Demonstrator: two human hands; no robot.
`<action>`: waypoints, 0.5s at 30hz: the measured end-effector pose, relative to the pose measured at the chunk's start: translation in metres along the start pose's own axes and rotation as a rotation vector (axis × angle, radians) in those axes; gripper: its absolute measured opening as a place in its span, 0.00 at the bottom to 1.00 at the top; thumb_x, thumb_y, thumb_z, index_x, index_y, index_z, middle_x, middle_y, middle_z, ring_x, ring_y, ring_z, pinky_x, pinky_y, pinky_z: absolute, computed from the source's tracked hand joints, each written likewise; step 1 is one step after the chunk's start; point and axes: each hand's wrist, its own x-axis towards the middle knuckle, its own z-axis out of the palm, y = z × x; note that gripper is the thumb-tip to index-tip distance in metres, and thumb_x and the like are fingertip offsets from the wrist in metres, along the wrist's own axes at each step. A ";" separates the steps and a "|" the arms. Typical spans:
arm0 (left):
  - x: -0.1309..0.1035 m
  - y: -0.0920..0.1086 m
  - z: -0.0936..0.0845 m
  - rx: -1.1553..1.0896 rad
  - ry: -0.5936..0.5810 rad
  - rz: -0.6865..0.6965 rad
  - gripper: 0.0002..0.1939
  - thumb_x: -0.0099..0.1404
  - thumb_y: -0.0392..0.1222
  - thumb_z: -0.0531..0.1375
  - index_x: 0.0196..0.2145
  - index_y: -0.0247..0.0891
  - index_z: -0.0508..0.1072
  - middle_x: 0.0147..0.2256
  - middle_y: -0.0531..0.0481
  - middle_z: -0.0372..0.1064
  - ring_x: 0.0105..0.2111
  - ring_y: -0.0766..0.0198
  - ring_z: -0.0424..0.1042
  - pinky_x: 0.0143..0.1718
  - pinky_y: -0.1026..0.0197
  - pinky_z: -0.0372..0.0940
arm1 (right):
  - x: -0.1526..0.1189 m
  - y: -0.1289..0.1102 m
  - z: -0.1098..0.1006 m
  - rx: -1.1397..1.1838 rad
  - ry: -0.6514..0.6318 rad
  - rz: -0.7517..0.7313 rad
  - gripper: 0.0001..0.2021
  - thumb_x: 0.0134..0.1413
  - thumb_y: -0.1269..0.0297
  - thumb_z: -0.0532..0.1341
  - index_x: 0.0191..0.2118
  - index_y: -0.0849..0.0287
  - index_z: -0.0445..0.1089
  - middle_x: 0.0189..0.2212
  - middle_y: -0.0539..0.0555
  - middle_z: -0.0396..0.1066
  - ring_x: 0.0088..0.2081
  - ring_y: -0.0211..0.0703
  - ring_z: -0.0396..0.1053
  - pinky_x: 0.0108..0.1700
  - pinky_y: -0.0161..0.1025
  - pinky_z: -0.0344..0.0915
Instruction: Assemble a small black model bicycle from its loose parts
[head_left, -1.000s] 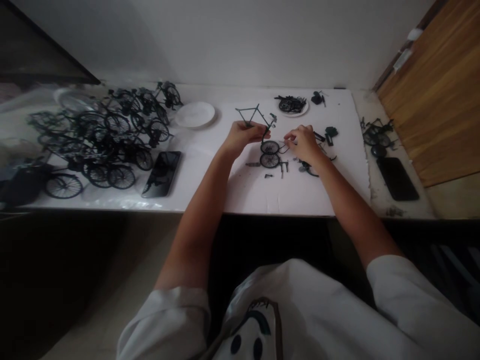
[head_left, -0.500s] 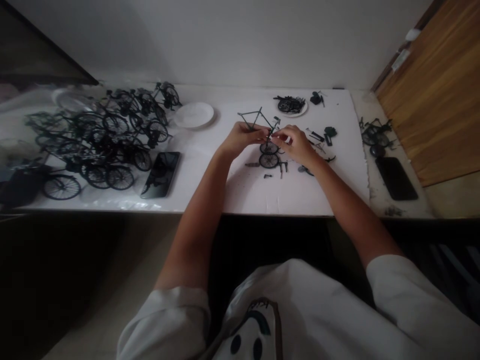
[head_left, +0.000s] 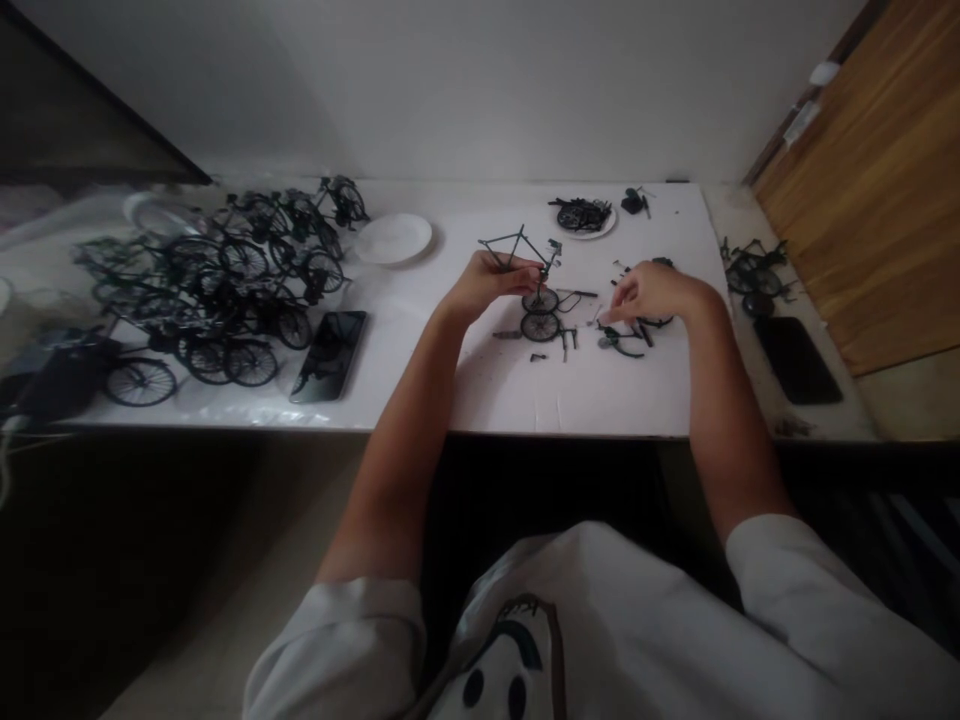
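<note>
My left hand [head_left: 499,283] is closed on a dark miniature bicycle frame [head_left: 516,238], gripping it by its right end with thumb and fingers. The frame's open triangle sticks up behind the hand. To the right, my right hand [head_left: 649,293] is low over loose parts, its fingertips drawn together near a thin, pale small piece [head_left: 595,318]; whether they hold it is too small to tell. Two small spoked wheels [head_left: 540,326] lie below the left hand. A dark curved part [head_left: 622,343] lies just below the right fingers.
Many assembled miniature bicycles [head_left: 247,255] crowd the left, beside a phone [head_left: 330,355] and a white plate [head_left: 394,240]. A small dish [head_left: 589,234] of dark parts stands at the back. Another phone [head_left: 796,360] lies on the right, near more bicycle parts [head_left: 754,270].
My right hand has left the bicycle frame and moved right, down to the loose parts. My left hand still holds the frame in about the same place.
</note>
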 end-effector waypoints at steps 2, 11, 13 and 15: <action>0.000 0.001 -0.001 -0.008 0.004 0.002 0.22 0.53 0.53 0.82 0.39 0.35 0.88 0.39 0.40 0.85 0.42 0.54 0.86 0.48 0.55 0.79 | -0.003 0.006 -0.004 -0.005 -0.131 0.044 0.28 0.36 0.38 0.82 0.35 0.55 0.81 0.28 0.54 0.81 0.27 0.45 0.72 0.33 0.43 0.64; 0.004 -0.007 -0.006 -0.020 0.006 -0.003 0.23 0.52 0.53 0.82 0.39 0.35 0.87 0.41 0.39 0.85 0.41 0.57 0.85 0.48 0.56 0.79 | 0.004 0.009 0.013 -0.084 -0.210 0.039 0.31 0.31 0.47 0.86 0.41 0.52 0.77 0.25 0.49 0.78 0.24 0.45 0.73 0.31 0.42 0.65; 0.004 -0.009 -0.006 -0.014 -0.011 0.004 0.24 0.52 0.55 0.82 0.39 0.35 0.87 0.41 0.39 0.85 0.41 0.57 0.85 0.47 0.57 0.79 | 0.004 0.007 0.012 -0.050 -0.216 0.043 0.30 0.31 0.51 0.87 0.41 0.52 0.77 0.26 0.49 0.79 0.26 0.46 0.74 0.31 0.43 0.67; 0.004 -0.009 -0.006 -0.013 -0.017 0.006 0.24 0.52 0.55 0.82 0.40 0.36 0.88 0.41 0.39 0.85 0.40 0.57 0.85 0.47 0.57 0.79 | 0.002 0.004 0.011 -0.015 -0.209 0.047 0.28 0.32 0.55 0.86 0.40 0.53 0.77 0.28 0.50 0.79 0.27 0.46 0.75 0.31 0.43 0.67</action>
